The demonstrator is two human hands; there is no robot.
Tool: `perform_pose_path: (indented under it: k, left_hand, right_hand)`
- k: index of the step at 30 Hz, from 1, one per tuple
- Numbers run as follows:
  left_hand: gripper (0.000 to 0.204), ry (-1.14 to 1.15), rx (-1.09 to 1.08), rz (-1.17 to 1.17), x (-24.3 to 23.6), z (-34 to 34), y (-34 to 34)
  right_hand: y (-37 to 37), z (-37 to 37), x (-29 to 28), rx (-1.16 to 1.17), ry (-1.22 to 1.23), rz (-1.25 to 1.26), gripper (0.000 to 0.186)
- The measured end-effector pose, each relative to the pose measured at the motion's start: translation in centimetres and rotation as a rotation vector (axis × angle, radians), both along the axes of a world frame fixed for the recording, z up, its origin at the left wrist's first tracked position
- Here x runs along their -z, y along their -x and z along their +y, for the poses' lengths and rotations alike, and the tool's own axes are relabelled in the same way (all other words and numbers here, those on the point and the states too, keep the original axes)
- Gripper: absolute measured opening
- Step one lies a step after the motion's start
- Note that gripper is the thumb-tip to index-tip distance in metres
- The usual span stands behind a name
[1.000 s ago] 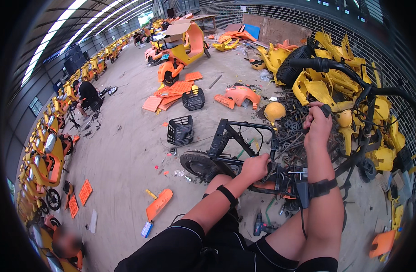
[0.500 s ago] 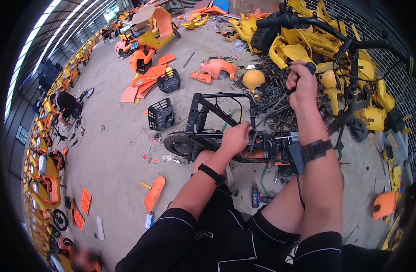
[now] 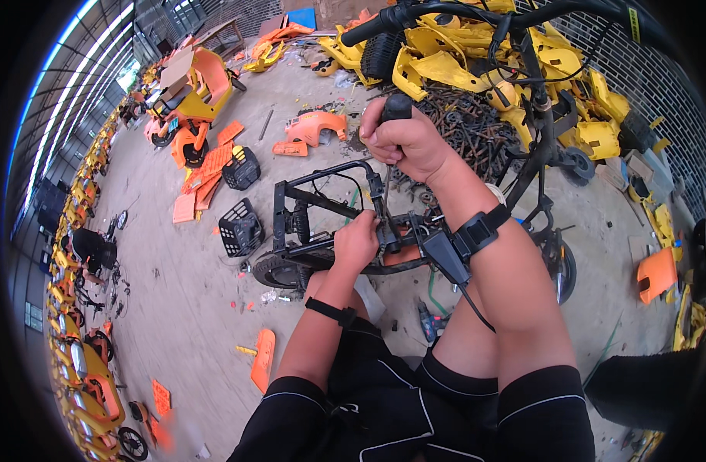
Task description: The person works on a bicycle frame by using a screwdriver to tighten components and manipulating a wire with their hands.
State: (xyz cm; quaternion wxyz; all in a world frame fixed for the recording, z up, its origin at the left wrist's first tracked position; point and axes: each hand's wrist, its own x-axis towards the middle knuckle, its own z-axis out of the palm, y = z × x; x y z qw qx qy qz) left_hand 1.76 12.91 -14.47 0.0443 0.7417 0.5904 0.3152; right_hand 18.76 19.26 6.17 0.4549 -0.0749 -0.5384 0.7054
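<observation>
The right hand (image 3: 414,146) was clenched around the black handle of a long-shafted tool (image 3: 398,106), its shaft directed down toward a black scooter frame (image 3: 279,217). The frame stood before the person's knees, rear wheel (image 3: 276,271) to the left. The left hand (image 3: 357,240) lay against its midsection, fingers curled; whether they gripped a part could not be determined. A drill (image 3: 428,319) lay on the floor below.

Screwdriver (image 3: 397,107) now closer to upright
</observation>
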Motion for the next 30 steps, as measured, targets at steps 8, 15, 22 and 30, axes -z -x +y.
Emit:
perform_pose_path:
  k: [8, 15, 22, 30]
  left_hand:
    - [0.012, 0.011, 0.004, 0.017, -0.1, 0.0, -0.2]
    - [0.014, 0.019, -0.011, 0.006, 0.0, -0.2, 0.0]
    - [0.015, -0.023, 0.004, 0.001, 0.0, -0.1, -0.1]
    - [0.012, 0.031, -0.019, -0.011, -0.6, -0.5, -0.6]
  right_hand:
    - [-1.4, 0.5, 0.6, -0.318, -0.053, 0.037, 0.013]
    - [-1.2, 0.1, 0.6, -0.102, 0.004, 0.051, 0.012]
    - [-1.8, 1.3, 0.8, 0.668, 0.215, 0.101, 0.010]
    - [-4.1, 3.1, 2.5, 1.137, -0.038, -0.262, 0.011]
